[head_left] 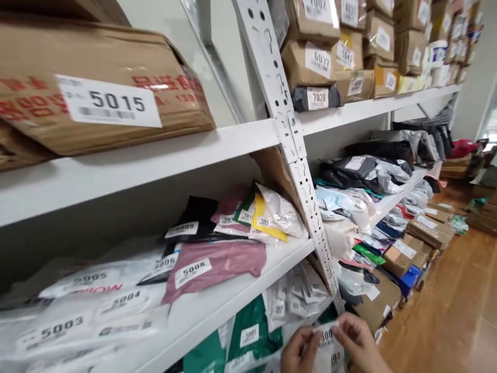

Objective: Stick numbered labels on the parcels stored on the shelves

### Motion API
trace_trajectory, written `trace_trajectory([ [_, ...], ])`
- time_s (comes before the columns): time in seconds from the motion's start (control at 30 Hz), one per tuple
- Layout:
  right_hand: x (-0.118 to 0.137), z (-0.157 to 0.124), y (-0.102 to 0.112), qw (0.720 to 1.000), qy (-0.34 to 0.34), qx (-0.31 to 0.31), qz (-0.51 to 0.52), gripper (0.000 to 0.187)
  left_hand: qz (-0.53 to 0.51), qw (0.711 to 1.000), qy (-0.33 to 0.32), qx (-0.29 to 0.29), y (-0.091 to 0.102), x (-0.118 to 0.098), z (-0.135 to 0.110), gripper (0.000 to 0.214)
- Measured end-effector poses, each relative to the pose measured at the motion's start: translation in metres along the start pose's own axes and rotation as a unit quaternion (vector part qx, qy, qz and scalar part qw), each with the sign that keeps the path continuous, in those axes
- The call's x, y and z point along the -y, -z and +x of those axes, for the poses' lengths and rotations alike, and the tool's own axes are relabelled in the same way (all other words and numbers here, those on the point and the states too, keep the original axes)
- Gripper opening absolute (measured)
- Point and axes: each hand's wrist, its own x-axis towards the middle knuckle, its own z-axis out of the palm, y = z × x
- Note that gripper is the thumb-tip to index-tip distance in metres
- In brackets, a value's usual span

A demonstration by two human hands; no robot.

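1. A label (pixel 327 335) (its number partly hidden) is pinched at its left edge by the left hand (pixel 300 353), with the fingers closed on it.
2. Its right edge is gripped by the right hand (pixel 359 342).
3. The label is held low, just before a white bag (pixel 334 361), below the shelf (pixel 217 306) on which a pink bag (pixel 221 260) marked 5008 is laid.

upper left, big brown cardboard box (pixel 97 77): 5015 | upper centre, small brown cardboard box (pixel 310 65): 5037 | grey plastic bag (pixel 301 98) beneath: 7028 | centre, pink plastic mailer (pixel 225 261): 5008 | lower left, white plastic mailer (pixel 128 303): 5004 | bottom centre, white plastic parcel (pixel 330 355): 50, rest covered
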Motion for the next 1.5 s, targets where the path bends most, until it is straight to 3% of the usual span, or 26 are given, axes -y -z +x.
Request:
trace_trajectory([
  [0.13,0.018,0.015,0.031,0.999,-0.006,0.038,-0.021,0.049,-0.007,0.999,0.044,0.001,-0.029,-0.030,0.002,0.052],
  [0.3,0.010,0.019,0.043,0.992,-0.086,0.087,-0.005,0.051,-0.021,0.993,0.089,-0.077,-0.047,-0.020,-0.006,0.050],
  [0.5,0.004,0.023,0.044,0.982,-0.158,0.098,0.021,0.056,-0.050,0.982,0.132,-0.125,-0.049,0.001,-0.016,0.045],
  [0.8,0.014,0.037,0.044,0.984,-0.157,0.084,0.023,0.053,-0.053,0.977,0.164,-0.122,-0.047,-0.011,-0.016,0.047],
  [1.03,0.001,0.025,0.042,0.974,-0.185,0.126,0.023,0.054,-0.081,0.973,0.187,-0.107,-0.052,-0.006,-0.025,0.044],
  [1.27,-0.009,-0.015,0.044,0.970,-0.184,0.161,-0.007,0.057,0.005,0.990,0.140,-0.024,-0.034,-0.008,-0.058,0.035],
  [1.5,-0.034,-0.088,0.030,0.955,-0.182,0.223,-0.063,0.059,0.116,0.982,0.142,0.051,0.014,0.004,-0.127,0.033],
])
